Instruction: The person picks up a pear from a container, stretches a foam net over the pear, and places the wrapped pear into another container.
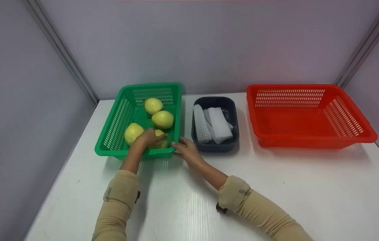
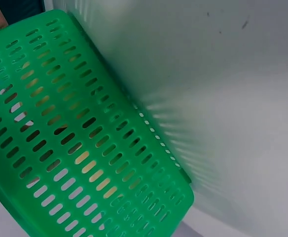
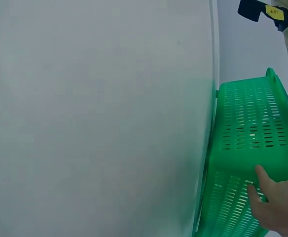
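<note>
In the head view a green basket (image 1: 109, 115) holds several round yellow fruits with dark stems, which look like pears (image 1: 163, 119). My left hand (image 1: 147, 136) reaches over the front rim and grips the front pear (image 1: 161, 143), thumb on its right side; the other fingertips are partly hidden. At the basket's front right corner my right hand (image 1: 190, 153) holds the rim, one digit on top and another below. In the right wrist view two fingers of that hand (image 3: 279, 205) touch the basket corner (image 3: 233, 160). The left wrist view shows mostly the basket's slotted wall (image 2: 80, 118).
A dark blue bin (image 1: 215, 147) with white foam net sleeves (image 1: 219, 124) stands right of the green basket. Farther right is a red basket (image 1: 290, 117) with nothing visible in it. All stand on a white table (image 1: 182, 204), with grey panels (image 1: 209, 47) behind and at the sides.
</note>
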Motion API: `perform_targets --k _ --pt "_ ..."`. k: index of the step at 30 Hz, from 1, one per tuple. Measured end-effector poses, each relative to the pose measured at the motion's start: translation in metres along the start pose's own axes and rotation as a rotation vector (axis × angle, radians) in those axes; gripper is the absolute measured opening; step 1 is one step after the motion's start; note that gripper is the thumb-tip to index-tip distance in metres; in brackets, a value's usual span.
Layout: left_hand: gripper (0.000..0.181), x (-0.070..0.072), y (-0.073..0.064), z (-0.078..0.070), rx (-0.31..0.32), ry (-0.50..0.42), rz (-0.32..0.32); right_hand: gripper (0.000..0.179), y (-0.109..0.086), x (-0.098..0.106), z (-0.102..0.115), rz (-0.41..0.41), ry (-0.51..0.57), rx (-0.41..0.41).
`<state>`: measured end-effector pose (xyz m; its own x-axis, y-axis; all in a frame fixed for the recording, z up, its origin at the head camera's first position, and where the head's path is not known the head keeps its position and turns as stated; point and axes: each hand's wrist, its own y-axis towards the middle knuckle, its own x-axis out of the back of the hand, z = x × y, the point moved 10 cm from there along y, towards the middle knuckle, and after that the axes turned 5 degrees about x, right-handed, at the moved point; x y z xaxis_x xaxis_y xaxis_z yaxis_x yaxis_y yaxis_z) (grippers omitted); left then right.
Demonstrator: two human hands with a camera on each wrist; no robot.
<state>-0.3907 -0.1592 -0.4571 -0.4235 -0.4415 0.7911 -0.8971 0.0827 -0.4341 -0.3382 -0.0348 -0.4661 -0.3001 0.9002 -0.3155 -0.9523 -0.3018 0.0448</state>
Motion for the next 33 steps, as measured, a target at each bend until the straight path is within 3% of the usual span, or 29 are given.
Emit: perform_targets --k 3,6,7,10,20,33 --pt "0.084 -0.001 0.003 0.003 0.005 0.02 0.019 0.047 0.001 0.001 -0.002 -0.016 0.044 -0.016" --pt "0.091 -0.004 0.016 0.01 0.003 0.019 0.013 0.047 0.001 0.002 -0.004 -0.04 0.094 -0.039" --pt "0.095 -0.005 0.028 0.015 -0.028 0.022 -0.008 0.046 0.001 0.003 -0.004 -0.05 0.113 -0.047" --pt "0.101 -0.006 0.036 0.018 -0.039 0.006 -0.015 0.046 0.001 0.004 -0.004 -0.068 0.146 -0.059" --pt "0.076 0.001 0.005 0.003 -0.032 -0.1 -0.011 0.044 -0.001 0.002 -0.004 -0.057 0.169 -0.055" --pt "0.075 0.008 0.004 0.007 -0.008 -0.209 -0.083 0.045 0.0 0.002 -0.005 -0.066 0.168 -0.056"
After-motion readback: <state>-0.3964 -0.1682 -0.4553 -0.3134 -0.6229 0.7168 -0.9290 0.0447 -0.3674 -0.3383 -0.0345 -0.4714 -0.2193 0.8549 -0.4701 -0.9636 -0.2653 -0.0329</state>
